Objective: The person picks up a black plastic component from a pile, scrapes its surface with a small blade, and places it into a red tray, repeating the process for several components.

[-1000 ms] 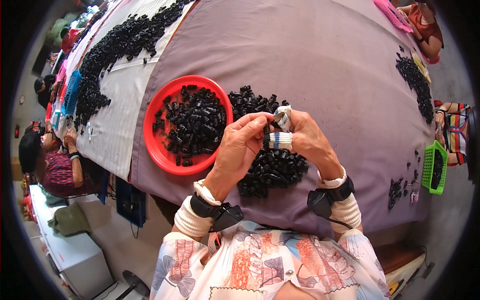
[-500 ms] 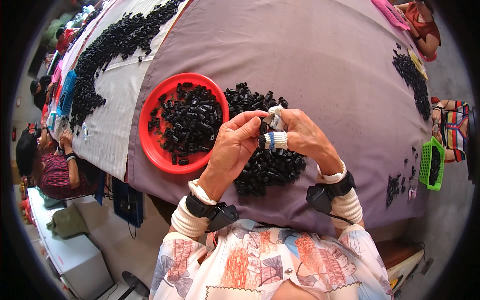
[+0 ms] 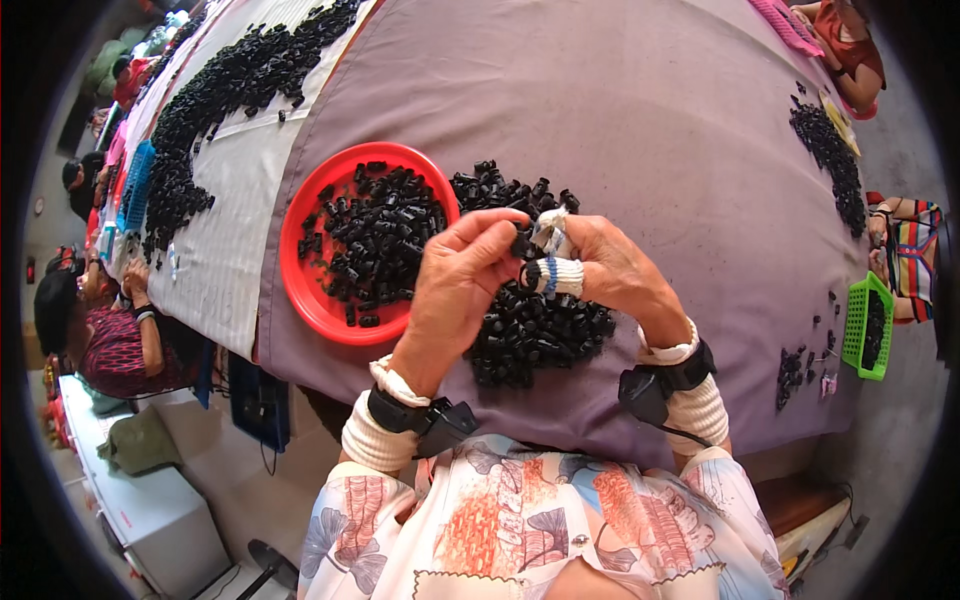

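Above the heap of small black plastic parts (image 3: 540,335), my left hand (image 3: 458,285) pinches one small black plastic part (image 3: 522,242) between thumb and fingertips. Close against it on the right is my right hand (image 3: 615,270), its fingers curled toward the same part. White cloth covers (image 3: 553,276) wrap the right thumb and a finger, one with blue stripes. Whatever else the right fingers grip is hidden. To the left stands a round red tray (image 3: 296,285) holding many similar black parts. Both wrists carry cream cuffs and black straps.
A mauve cloth (image 3: 640,110) covers the table. Long piles of black parts (image 3: 230,85) lie on a pale cloth at far left. A green basket (image 3: 857,325) and another pile (image 3: 830,155) are at the right. Other people sit along both sides; a white cabinet (image 3: 165,530) stands lower left.
My left hand has turned slightly, and its fingertips have drawn back a little from the right hand's wrapped finger. The black part stays between the hands.
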